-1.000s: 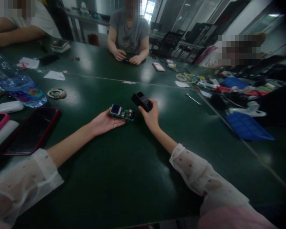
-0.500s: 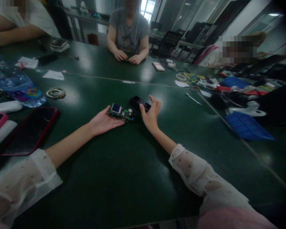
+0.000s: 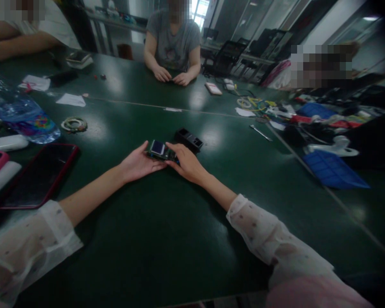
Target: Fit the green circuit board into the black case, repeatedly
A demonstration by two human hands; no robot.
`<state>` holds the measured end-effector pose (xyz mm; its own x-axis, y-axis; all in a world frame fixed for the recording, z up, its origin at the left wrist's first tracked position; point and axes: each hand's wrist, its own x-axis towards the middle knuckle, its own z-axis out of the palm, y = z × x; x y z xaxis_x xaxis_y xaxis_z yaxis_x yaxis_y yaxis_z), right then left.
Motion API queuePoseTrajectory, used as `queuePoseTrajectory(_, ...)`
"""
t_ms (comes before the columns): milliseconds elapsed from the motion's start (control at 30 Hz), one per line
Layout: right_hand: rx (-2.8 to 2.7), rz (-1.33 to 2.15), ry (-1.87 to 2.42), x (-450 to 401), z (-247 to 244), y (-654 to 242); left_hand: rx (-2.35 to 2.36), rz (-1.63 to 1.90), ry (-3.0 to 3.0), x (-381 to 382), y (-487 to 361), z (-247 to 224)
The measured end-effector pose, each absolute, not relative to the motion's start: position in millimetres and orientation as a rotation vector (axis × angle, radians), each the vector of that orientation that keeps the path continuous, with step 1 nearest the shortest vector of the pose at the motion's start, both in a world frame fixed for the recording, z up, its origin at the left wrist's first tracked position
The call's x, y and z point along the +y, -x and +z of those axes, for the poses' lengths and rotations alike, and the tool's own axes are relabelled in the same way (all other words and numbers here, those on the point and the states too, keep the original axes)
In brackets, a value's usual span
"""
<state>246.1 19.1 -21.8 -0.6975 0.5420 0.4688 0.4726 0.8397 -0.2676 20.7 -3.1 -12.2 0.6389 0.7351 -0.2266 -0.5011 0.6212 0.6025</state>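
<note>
A green circuit board [image 3: 158, 148] with a small dark screen in a white frame lies across the fingers of my left hand [image 3: 136, 162]. That hand is palm up, with its thumb at the board's left end. My right hand [image 3: 188, 164] grips the right end of the same board between thumb and fingers, covering that part. Just behind my right hand a black plastic casing [image 3: 188, 139] with cut-out openings rests on the green table [image 3: 167, 239], apart from both hands.
On the left are a phone in a red case [image 3: 41, 175], a water bottle [image 3: 28, 115], a white earbud case [image 3: 10, 142] and a beaded bracelet [image 3: 74, 124]. On the right lie a wrench [image 3: 260, 133], a blue tray [image 3: 335, 169] and tangled cables [image 3: 255, 104]. A person [image 3: 173, 47] sits opposite.
My right hand has left the black casing and come left onto the right end of the circuit board. The casing stays on the table. My left hand has hardly moved.
</note>
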Motion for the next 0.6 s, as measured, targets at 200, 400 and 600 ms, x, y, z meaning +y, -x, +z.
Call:
queuePoseTrajectory(200, -2.47, 0.178, 0.752, 17, -19, -245, 0.621, 0.854, -0.573, -6, -26, -9)
queuePoseTrajectory(400, -2.464, 0.19, 0.799, 14, -14, -245, 0.873, 1.041, -0.961, -5, -22, -15)
queuePoseTrajectory(600, -2.478, 0.205, 0.801, 13, -11, -246, 1.032, 1.003, -1.635, -2, 9, -6)
